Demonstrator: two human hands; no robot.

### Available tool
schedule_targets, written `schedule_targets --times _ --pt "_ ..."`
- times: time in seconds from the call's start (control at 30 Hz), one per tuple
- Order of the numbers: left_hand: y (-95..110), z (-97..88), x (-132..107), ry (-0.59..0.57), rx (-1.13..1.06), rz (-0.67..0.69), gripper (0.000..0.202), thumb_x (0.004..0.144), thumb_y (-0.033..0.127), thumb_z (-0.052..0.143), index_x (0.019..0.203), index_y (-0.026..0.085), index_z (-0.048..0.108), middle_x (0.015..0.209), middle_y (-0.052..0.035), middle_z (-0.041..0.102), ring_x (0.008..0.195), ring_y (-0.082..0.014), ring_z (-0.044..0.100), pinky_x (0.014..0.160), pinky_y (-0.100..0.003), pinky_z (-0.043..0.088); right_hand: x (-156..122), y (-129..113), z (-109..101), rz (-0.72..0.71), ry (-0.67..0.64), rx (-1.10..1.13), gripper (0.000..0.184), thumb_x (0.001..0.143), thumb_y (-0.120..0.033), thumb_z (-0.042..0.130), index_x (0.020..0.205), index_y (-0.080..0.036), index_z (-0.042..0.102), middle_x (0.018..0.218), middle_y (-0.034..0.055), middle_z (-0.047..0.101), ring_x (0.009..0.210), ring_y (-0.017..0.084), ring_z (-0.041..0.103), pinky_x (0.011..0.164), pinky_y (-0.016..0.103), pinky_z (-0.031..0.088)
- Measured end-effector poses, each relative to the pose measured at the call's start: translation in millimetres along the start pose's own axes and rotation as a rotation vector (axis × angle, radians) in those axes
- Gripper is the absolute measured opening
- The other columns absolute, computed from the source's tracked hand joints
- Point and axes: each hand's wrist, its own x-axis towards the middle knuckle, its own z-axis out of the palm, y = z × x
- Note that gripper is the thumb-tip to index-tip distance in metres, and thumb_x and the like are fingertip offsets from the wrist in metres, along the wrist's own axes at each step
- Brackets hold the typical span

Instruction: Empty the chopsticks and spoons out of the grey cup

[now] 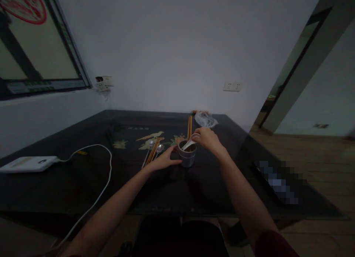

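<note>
**A:** Where's the little cup [187, 158]?

**B:** On the dark table [83, 183], straight out at the person's twelve o'clock, between both hands. It looks like thin metal, so I'd judge it light and stiff. It would probably slide or tip on that glossy top. The side wall, low down, seems the place to take hold of it.

**A:** And the left hand [164, 160]?

**B:** It's at the cup's nine o'clock. The fingers are stretched out and loose, and the thumb lies against the wall near the base. It's touching the cup, not gripping it.

**A:** The right hand [208, 138]?

**B:** That's up at the cup's two o'clock, with the fingers pinched round the handle of a white spoon [189, 143]. The spoon's bowl dips over the rim. It looks hard and smooth, but whether it's ceramic or plastic I can't tell. If it's ceramic it would chip easily.

**A:** Anything close by?

**B:** There are chopsticks [152, 152] just beyond the left hand at ten o'clock, and a second pair [190, 127] at twelve. Some crumpled plastic wrap [205, 119] lies at one. A white device [27, 163] with its cable [108, 164] sits well apart at nine.
</note>
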Motion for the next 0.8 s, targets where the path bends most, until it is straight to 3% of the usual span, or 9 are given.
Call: schedule_targets --times 0.1,0.2,0.4,0.5,0.63,0.8 --pt "5.8 -12.7 3.0 0.096 -0.06 -0.023 0.067 0.075 0.041 0.067 0.133 0.02 0.04 0.132 -0.0152 0.05 0.12 -0.0254 0.05 0.099 -0.043 0.04 -1.8 11.0 -6.2 -0.01 0.078 0.125 0.023 0.08 -0.032 0.054 0.094 -0.021 0.069 0.094 0.0091 0.068 0.091 0.025 0.062 0.075 0.032 0.044" --pt "11.4 -23.0 11.9 0.213 -0.09 -0.01 0.056 0.079 0.044 0.061 0.126 0.017 0.047 0.123 -0.0146 0.056 0.114 -0.0236 0.054 0.098 -0.041 0.041 -1.2 25.0 -5.0 -0.068 0.11 0.395 0.021 0.079 -0.029 0.055 0.088 -0.017 0.068 0.081 0.0072 0.069 0.078 0.02 0.063 0.071 0.03 0.045" --pt "24.9 -26.5 49.7 0.328 -0.071 0.03 0.042 0.079 0.037 0.06 0.114 0.014 0.055 0.111 -0.0119 0.063 0.103 -0.0208 0.059 0.093 -0.036 0.045 2.4 49.6 24.3 -0.097 0.23 1.075 0.025 0.066 -0.035 0.067 0.078 -0.013 0.063 0.07 0.0027 0.064 0.06 0.014 0.058 0.06 0.028 0.049" --pt "32.0 -19.4 71.8 0.301 -0.036 -0.048 0.036 0.077 0.032 0.061 0.107 0.011 0.061 0.107 -0.0124 0.066 0.1 -0.0206 0.06 0.092 -0.033 0.044 1.8 57.9 42.9 -0.025 0.306 1.317 0.033 0.06 -0.039 0.073 0.08 -0.014 0.063 0.071 0.0011 0.063 0.06 0.012 0.056 0.06 0.026 0.048" --pt "37.1 -9.9 89.9 0.14 -0.023 -0.149 0.031 0.077 0.038 0.06 0.091 0.013 0.069 0.095 -0.0085 0.07 0.091 -0.0201 0.062 0.081 -0.028 0.045 1.1 63.5 58.7 0.069 0.327 1.557 0.039 0.054 -0.041 0.077 0.079 -0.017 0.06 0.073 0.001 0.063 0.063 0.012 0.057 0.056 0.024 0.046" --pt "36.4 -7.2 93.8 0.052 -0.011 -0.131 0.04 0.073 0.051 0.06 0.085 0.015 0.072 0.081 -0.0039 0.071 0.081 -0.0182 0.06 0.072 -0.025 0.043 3.7 59.4 69.2 0.085 0.263 1.645 0.041 0.064 -0.048 0.07 0.086 -0.022 0.049 0.088 0.006 0.069 0.075 0.018 0.065 0.049 0.022 0.043"
